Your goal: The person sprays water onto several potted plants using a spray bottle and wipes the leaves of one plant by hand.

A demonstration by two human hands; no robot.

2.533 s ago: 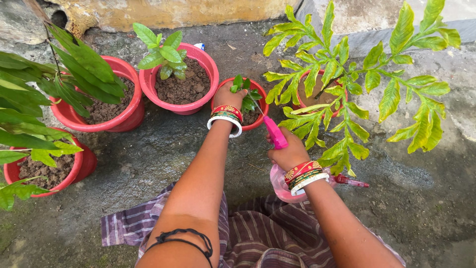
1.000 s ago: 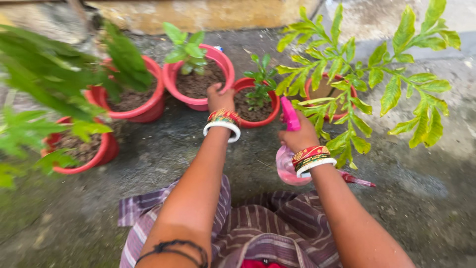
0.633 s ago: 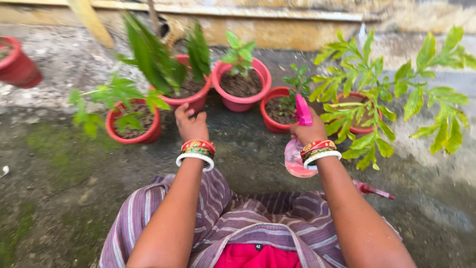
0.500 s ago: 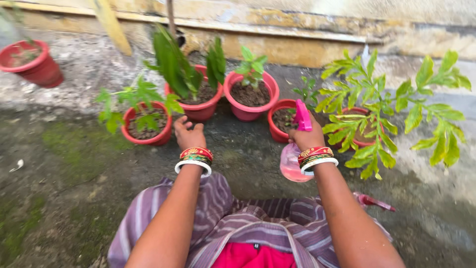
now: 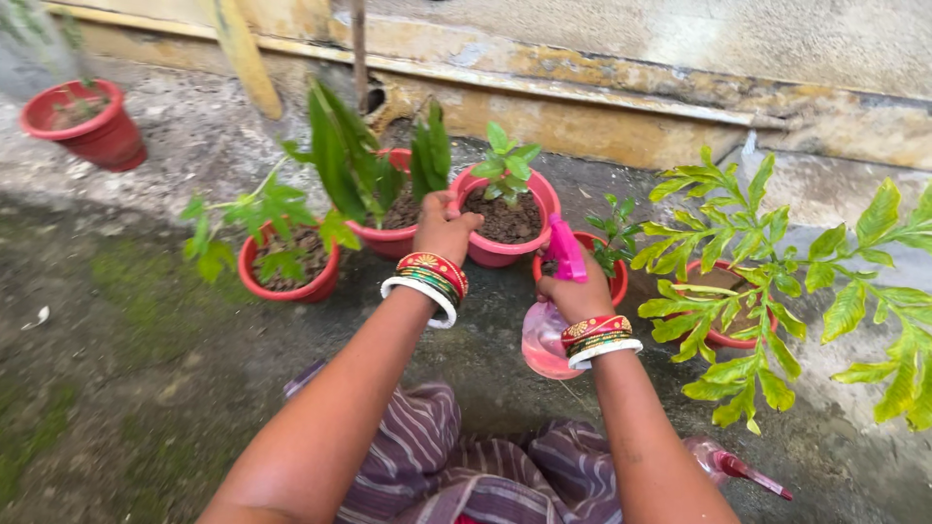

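Note:
My right hand (image 5: 575, 294) grips a pink spray bottle (image 5: 546, 340), its nozzle head pointing up toward a small red pot (image 5: 615, 278) with a little green plant. My left hand (image 5: 445, 226) reaches forward and holds the near rim of a pink pot (image 5: 505, 254) filled with dark soil and a leafy seedling (image 5: 507, 167). Both wrists carry red, green and white bangles. Just left of my left hand stands a red pot (image 5: 386, 240) with long dark green leaves.
A red pot (image 5: 289, 287) with a light-leaved plant stands further left, and another red pot (image 5: 87, 131) at the far left. A big yellow-green leafy plant (image 5: 777, 281) spreads at the right over its pot. A second pink sprayer (image 5: 733, 466) lies on the wet concrete. A stained wall (image 5: 621, 87) runs behind.
My left hand has moved right from near the left red pots to the rim of the pink pot. The view has shifted, and the spray bottle has stayed in my right hand.

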